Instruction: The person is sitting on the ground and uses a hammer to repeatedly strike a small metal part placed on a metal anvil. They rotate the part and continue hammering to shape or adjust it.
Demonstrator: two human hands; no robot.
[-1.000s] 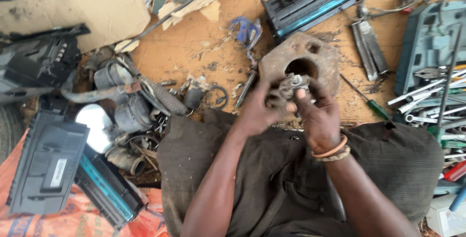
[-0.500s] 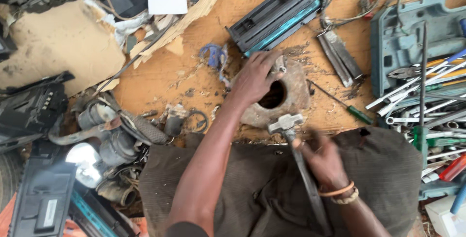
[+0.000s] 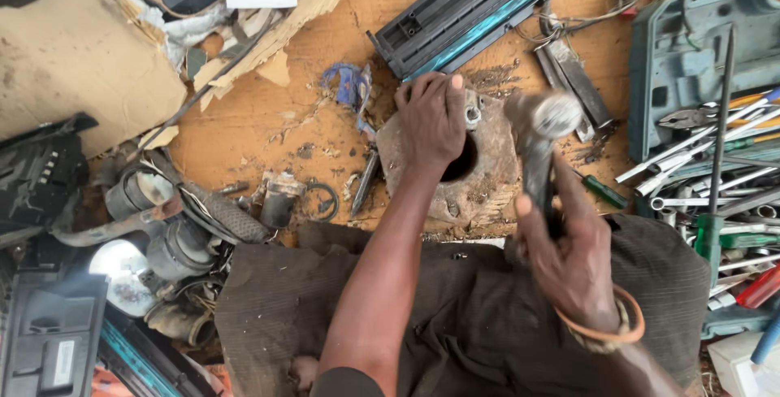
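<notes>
Left hand (image 3: 432, 121) lies flat, palm down, on a rusty metal block (image 3: 487, 177) with a round hole through it; fingers spread over the block's far-left part, next to the hole. Probably pressing it down so it cannot slide on the counter (image 3: 268, 121).

Right hand (image 3: 569, 259) is closed around the dark handle of a hammer (image 3: 543, 141), its steel head raised over the block's right edge and blurred. Grip sits low on the handle, likely for swing.

Block rests at the near edge of the orange counter, just beyond a dark cloth (image 3: 487, 316) over the lap.

Around it: a black toner cartridge (image 3: 463, 11) with a teal strip lies just beyond the block. An open grey tool case (image 3: 691, 47) of spanners and screwdrivers sits to the right. A green-handled screwdriver (image 3: 603, 190) lies just right of the block. A blue scrap (image 3: 345, 84) lies left of the hand. Motor parts and hoses (image 3: 162, 218) are heaped at far left.
</notes>
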